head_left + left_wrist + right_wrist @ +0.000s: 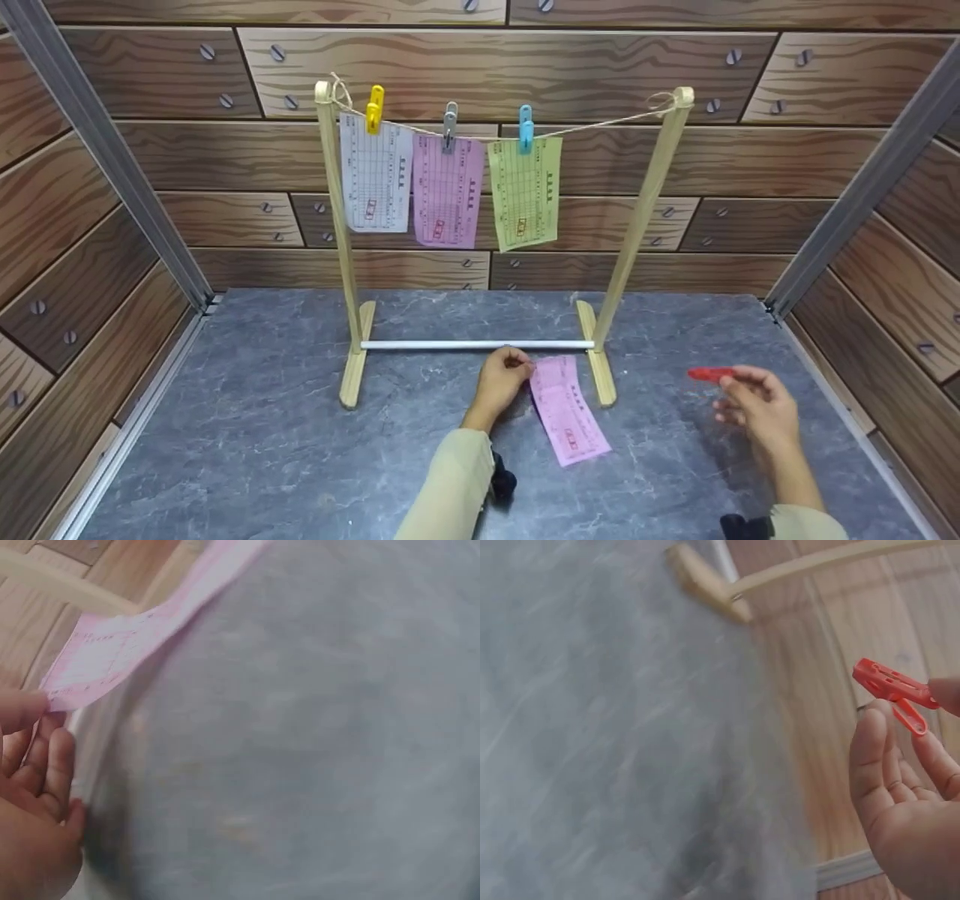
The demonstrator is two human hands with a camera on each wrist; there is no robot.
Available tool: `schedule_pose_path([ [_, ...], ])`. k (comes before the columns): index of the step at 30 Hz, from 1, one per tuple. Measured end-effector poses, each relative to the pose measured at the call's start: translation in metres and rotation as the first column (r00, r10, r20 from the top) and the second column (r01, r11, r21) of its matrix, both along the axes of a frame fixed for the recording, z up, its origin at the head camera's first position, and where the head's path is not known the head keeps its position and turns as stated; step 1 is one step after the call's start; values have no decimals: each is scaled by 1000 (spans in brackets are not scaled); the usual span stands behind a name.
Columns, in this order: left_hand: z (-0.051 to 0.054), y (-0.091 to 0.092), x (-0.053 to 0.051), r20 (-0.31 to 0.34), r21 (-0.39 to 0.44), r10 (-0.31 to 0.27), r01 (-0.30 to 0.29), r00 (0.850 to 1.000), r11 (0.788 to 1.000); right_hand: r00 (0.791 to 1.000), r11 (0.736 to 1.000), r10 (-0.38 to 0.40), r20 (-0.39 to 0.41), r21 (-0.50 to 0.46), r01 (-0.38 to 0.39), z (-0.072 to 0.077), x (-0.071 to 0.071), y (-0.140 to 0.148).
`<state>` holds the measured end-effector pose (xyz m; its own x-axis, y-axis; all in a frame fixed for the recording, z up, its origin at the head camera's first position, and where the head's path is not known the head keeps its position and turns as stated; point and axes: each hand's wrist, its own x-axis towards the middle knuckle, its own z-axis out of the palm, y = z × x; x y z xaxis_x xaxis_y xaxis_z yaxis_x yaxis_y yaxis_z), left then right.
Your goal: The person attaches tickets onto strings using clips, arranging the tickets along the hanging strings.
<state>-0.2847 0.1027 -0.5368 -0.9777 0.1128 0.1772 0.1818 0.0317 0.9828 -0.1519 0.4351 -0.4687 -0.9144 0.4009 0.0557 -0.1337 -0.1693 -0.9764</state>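
A pink printed slip [568,409] is pinched at its upper left corner by my left hand [501,382], just in front of the white crossbar. In the left wrist view the slip [112,652] curves away from the thumb and fingertips. Off to the right, my right hand [765,409] holds a red clothespin [709,373] between thumb and fingers, above the table. The right wrist view shows the red clothespin [895,684] with its handle ends between the thumb and a finger.
A wooden stand [646,217] carries a string [600,122] between two posts. From it hang a white slip [375,176] under a yellow clothespin [374,111], a pink slip [448,195] under a grey one [449,127], and a green slip [525,195] under a blue one [526,129].
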Motion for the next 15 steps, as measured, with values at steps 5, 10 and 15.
schedule_pose_path([
  [5,32,-11,2,-17,60,-28,29,999,998,993,997,37,-114,-61,-44,25,-4,-14],
  [10,65,-16,0,-76,43,-52,55,996,998,973,992,85,-213,-76,-104,50,-7,-28],
  [15,83,-13,-10,-153,22,-82,87,985,996,943,988,102,-316,-81,-134,70,-12,-43],
])
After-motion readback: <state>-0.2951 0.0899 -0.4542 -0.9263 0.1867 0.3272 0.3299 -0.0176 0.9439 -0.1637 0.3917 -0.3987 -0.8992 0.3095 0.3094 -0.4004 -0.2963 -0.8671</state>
